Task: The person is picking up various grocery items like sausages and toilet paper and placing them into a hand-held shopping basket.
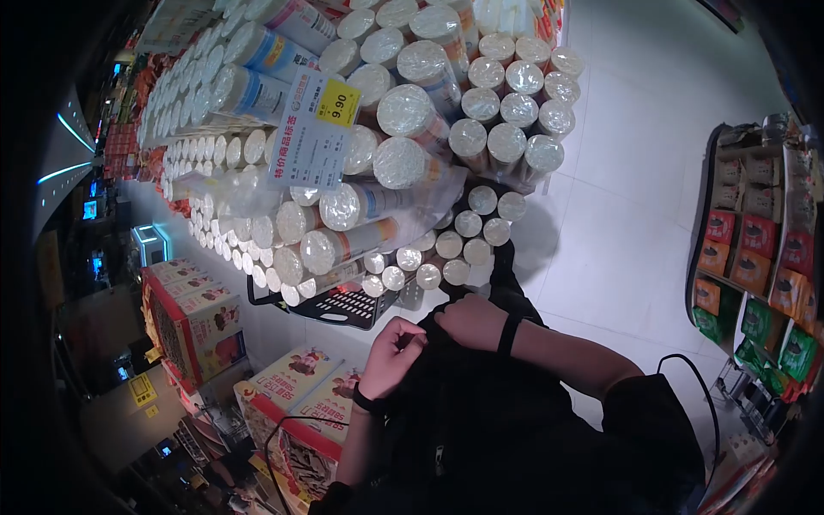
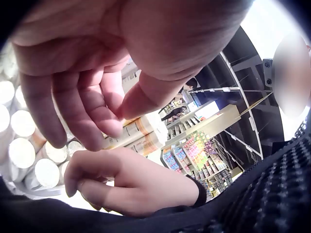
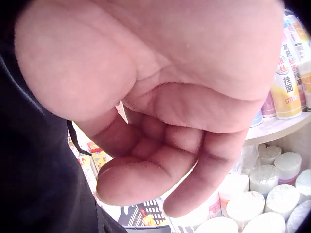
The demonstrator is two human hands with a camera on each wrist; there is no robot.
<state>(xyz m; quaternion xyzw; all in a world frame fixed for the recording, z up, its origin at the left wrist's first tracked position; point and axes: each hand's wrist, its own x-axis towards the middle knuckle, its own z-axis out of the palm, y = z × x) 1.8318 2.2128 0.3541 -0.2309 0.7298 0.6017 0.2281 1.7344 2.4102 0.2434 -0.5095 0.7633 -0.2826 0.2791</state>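
Observation:
Both hands are in front of the dark-clothed body in the head view, close to each other. My left hand (image 1: 393, 360) has its fingers loosely bent, with nothing in it. Beside it, my right hand (image 1: 476, 324) is bent at the wrist, and its fingertips are hidden in this view. In the right wrist view the fingers (image 3: 146, 179) curl loosely round empty space. Nearest to both hands is a big stack of round dried-noodle packs (image 1: 403, 112) with white ends. A price tag (image 1: 313, 129) marked 9.90 stands among them.
A black shopping basket (image 1: 339, 307) is under the noodle packs, just beyond the hands. Red and cream printed boxes (image 1: 296, 373) stand at the left. A rack of coloured packets (image 1: 755, 249) is across the pale floor (image 1: 618, 197) at the right.

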